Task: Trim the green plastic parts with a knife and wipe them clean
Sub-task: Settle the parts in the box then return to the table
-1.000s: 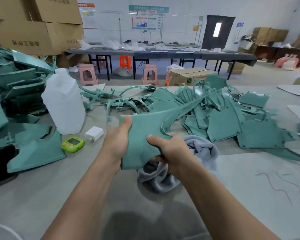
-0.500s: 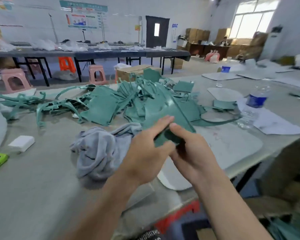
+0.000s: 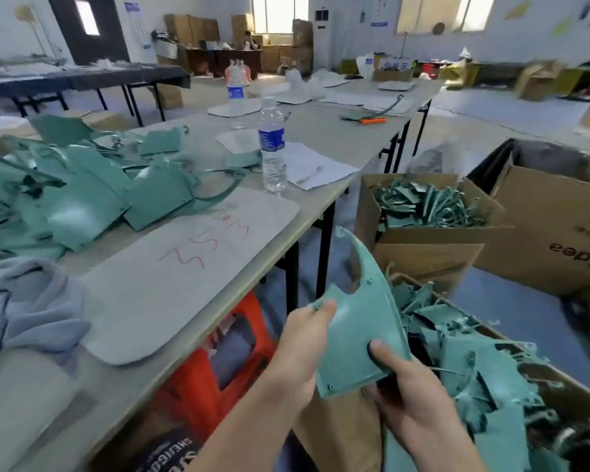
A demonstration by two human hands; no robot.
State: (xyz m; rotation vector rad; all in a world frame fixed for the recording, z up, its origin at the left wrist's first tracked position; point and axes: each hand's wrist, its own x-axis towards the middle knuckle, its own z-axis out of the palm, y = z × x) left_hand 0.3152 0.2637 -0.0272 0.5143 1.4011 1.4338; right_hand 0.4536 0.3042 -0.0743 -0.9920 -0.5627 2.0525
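Long grey table (image 3: pixel 321 134) runs from 8 o'clock up to 1 o'clock, pile of green parts (image 3: pixel 82 199) on it at 9-10 o'clock. Open cardboard box (image 3: pixel 341 434) at 4-5 o'clock on the floor, full of more green pieces; second box (image 3: pixel 423 233) at 2-3 o'clock holds thin green offcuts. Grey mat (image 3: pixel 171 301) with red scribble lies flat on the table at 8-9 o'clock, crumpled grey cloth (image 3: pixel 24 301) touching its left end, at 8 o'clock by the frame edge. Orange stool (image 3: pixel 215 373) under the table edge at 6-7 o'clock. Held green part (image 3: pixel 355 335) at 5 o'clock, off the table, in the air above the near box, pointed end up. Left hand (image 3: pixel 297 352) grips its left edge, thumb on the face, fingers behind. Right hand (image 3: pixel 413 403) pinches the lower right corner, thumb on top, fingers underneath. Water bottle (image 3: pixel 271 144) upright on the table at 12 o'clock
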